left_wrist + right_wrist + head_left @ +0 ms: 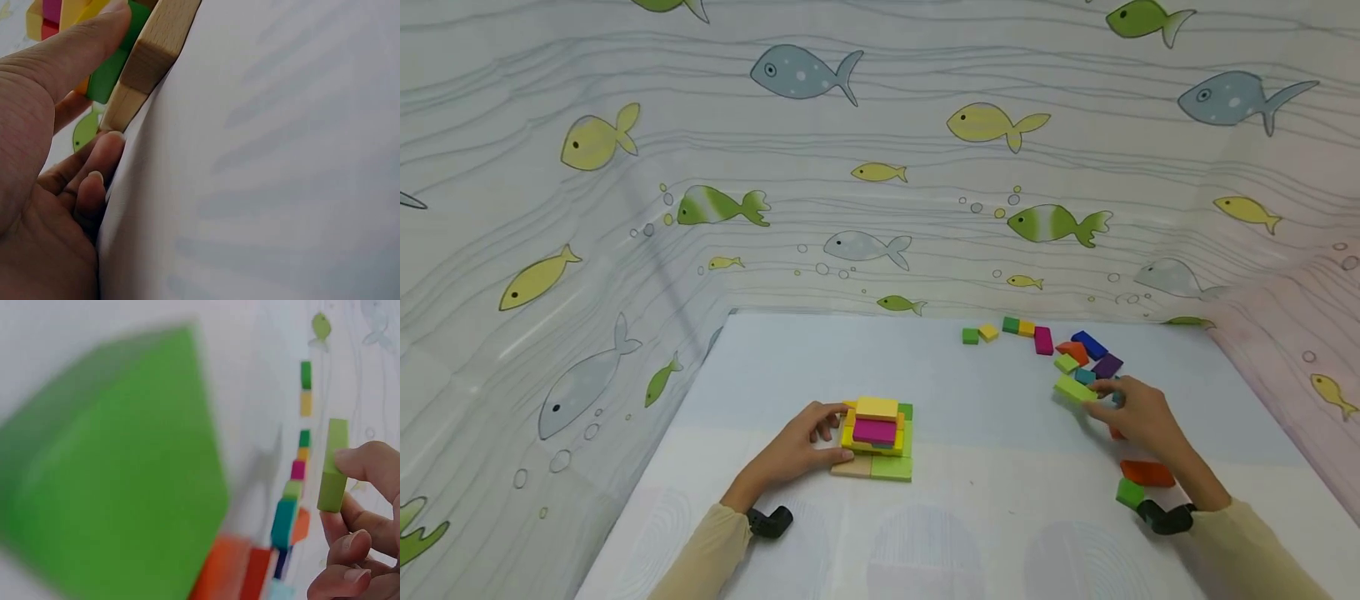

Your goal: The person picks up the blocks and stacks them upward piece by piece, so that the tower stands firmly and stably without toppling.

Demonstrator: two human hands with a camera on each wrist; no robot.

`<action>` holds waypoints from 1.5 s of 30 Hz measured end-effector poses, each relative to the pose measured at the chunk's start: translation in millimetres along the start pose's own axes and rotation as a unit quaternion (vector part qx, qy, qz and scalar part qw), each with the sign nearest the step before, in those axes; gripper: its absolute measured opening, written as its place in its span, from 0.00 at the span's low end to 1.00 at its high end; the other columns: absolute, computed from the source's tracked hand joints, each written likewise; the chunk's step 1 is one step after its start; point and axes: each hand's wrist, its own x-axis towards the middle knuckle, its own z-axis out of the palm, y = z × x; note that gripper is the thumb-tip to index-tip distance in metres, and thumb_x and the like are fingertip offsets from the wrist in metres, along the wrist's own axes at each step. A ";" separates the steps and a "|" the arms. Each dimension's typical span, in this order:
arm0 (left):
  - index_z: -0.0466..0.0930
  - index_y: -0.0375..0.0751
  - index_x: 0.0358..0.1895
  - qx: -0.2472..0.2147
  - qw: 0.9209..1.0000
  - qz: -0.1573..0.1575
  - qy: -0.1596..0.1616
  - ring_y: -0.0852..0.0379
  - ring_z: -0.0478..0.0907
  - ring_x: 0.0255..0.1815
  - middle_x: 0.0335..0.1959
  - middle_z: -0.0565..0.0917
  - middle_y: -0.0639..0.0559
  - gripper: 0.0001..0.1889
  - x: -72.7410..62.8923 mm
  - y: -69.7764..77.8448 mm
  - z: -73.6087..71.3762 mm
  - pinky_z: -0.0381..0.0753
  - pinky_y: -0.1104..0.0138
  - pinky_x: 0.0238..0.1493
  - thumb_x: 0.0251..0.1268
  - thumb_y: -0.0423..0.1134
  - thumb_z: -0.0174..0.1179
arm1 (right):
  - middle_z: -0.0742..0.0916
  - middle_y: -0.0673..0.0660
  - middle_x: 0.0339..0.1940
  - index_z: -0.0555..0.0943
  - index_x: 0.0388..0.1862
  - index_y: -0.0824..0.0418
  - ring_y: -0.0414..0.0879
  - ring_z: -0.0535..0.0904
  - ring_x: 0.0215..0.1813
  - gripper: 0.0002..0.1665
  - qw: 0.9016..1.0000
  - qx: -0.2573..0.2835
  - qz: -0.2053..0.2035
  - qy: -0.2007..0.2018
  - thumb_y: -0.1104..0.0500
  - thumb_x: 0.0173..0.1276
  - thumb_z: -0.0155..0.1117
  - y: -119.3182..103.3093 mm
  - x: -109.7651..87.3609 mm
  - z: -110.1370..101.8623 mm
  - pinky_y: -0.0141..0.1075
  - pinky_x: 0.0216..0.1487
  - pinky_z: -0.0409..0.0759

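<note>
Toward the left of the table a layered stack of toy blocks [878,408] has yellow and magenta pieces on top and a base of light green and bare wooden blocks [153,53]. My left hand [797,446] holds the stack from its left side, thumb at the front and index finger toward the back; its other fingers curl beside the base. On the right, my right hand [1142,421] pinches a light green rectangular block [336,447] between thumb and fingers. In the right wrist view this block is raised off the table.
Several loose coloured blocks arc from the back middle, with a magenta block [1043,340] and a blue block [1089,344], down to the right. An orange-red block [1147,473] and a green block [1130,492] lie near my right wrist. Fish-patterned sheets [865,192] surround the white table [970,467].
</note>
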 end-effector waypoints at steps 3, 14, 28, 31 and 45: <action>0.70 0.53 0.73 -0.002 1.000 0.002 0.001 0.57 0.71 0.43 0.50 0.74 0.57 0.39 0.1 -0.2 -0.1 0.71 0.64 0.45 0.60 0.59 0.74 | 0.83 0.60 0.40 0.84 0.57 0.66 0.49 0.74 0.31 0.27 1.000 0.007 -0.027 0.010 0.51 0.66 0.76 -11.1 -0.9 1.5 0.36 0.26 0.73; 0.70 0.52 0.73 -0.006 1.000 -0.002 0.003 0.57 0.72 0.43 0.50 0.75 0.57 0.40 -1.9 1.0 -0.2 0.72 0.64 0.47 0.60 0.58 0.74 | 0.86 0.60 0.42 0.88 0.52 0.61 0.46 0.70 0.29 0.21 0.989 0.036 -0.134 0.054 0.54 0.63 0.79 -54.8 0.7 18.3 0.34 0.25 0.66; 0.70 0.52 0.73 -0.007 1.000 0.001 0.002 0.57 0.72 0.44 0.51 0.75 0.57 0.39 -1.9 -0.9 0.1 0.71 0.65 0.47 0.60 0.58 0.74 | 0.86 0.54 0.40 0.89 0.52 0.55 0.46 0.71 0.31 0.20 0.980 0.080 -0.179 0.028 0.55 0.60 0.81 -129.9 6.0 47.1 0.33 0.26 0.70; 0.70 0.51 0.73 -0.007 1.000 0.006 0.003 0.57 0.72 0.44 0.51 0.75 0.56 0.39 -1.3 -0.4 -0.3 0.71 0.65 0.47 0.60 0.58 0.74 | 0.86 0.52 0.40 0.89 0.51 0.53 0.44 0.71 0.31 0.20 0.977 0.081 -0.195 0.022 0.54 0.60 0.82 -146.9 4.2 54.1 0.32 0.27 0.71; 0.70 0.54 0.74 -0.011 1.000 0.004 0.001 0.56 0.71 0.43 0.49 0.75 0.54 0.38 -1.5 2.7 -1.2 0.71 0.63 0.44 0.61 0.56 0.74 | 0.84 0.43 0.41 0.88 0.49 0.53 0.39 0.71 0.31 0.18 0.941 0.122 -0.316 -0.009 0.55 0.60 0.82 -213.9 -10.5 77.5 0.31 0.30 0.72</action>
